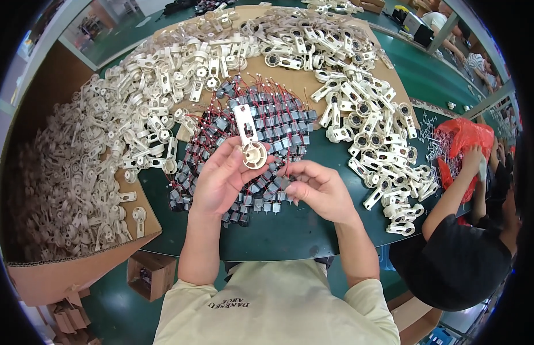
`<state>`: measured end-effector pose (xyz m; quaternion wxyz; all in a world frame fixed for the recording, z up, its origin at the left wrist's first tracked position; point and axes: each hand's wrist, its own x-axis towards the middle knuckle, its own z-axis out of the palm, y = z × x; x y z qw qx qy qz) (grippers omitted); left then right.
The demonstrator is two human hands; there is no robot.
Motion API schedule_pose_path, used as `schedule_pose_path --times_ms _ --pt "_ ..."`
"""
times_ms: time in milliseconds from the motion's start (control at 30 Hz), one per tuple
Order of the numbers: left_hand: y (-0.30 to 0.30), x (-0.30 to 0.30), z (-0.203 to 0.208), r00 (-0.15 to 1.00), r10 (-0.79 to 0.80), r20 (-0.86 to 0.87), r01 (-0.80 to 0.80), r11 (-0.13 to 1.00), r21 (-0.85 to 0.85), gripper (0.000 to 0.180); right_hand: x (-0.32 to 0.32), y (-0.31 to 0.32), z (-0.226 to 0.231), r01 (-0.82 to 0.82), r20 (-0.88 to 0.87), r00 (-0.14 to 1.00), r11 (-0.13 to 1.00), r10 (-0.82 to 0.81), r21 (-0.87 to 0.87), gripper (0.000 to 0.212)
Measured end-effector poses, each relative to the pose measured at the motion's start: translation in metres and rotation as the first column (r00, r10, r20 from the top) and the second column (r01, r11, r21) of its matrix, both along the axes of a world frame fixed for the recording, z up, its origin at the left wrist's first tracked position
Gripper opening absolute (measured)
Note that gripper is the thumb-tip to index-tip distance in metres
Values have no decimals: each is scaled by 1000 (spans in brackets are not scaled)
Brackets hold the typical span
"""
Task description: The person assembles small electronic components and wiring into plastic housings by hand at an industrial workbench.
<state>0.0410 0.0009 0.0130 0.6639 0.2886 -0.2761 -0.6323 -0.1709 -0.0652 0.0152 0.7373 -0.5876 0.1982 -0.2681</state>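
My left hand (221,181) is closed on a cream plastic housing (245,123), held upright with its round, spoked end at the bottom by my fingers and its slotted arm pointing away from me. Just right of it, my right hand (321,190) pinches a small grey motor (283,181) between thumb and fingers. Both hands are over a spread of small grey motors (278,122) with red wires, lying in rows on the green table (278,238). My fingers partly hide the motor I hold.
Cream housings (192,63) are heaped along the left and back. More housings (370,135), with dark round centres, lie at the right. A large cardboard box (83,264) full of housings stands left. At right, a person in black (451,259) reaches toward a red plastic bag (462,138).
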Motion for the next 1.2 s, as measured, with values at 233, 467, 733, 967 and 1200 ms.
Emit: schedule_pose_path --times_ms 233,467,733,967,1200 --pt "-1 -10 -2 993 13 116 -16 1000 20 36 3 5 5 -94 -99 992 991 84 -94 22" --pt "1 -13 -2 976 0 219 -1 1000 5 39 3 6 4 -66 -127 990 996 59 -54 22" --pt "1 -15 -3 934 -48 354 67 997 -40 35 3 3 4 25 -19 1000 996 -24 81 28" --pt "2 -25 -6 919 -27 393 50 997 -50 40 6 3 -3 180 45 982 977 -186 115 27" --pt "1 -35 -12 907 15 422 11 998 -60 36 10 8 -6 329 41 943 944 -329 15 23"
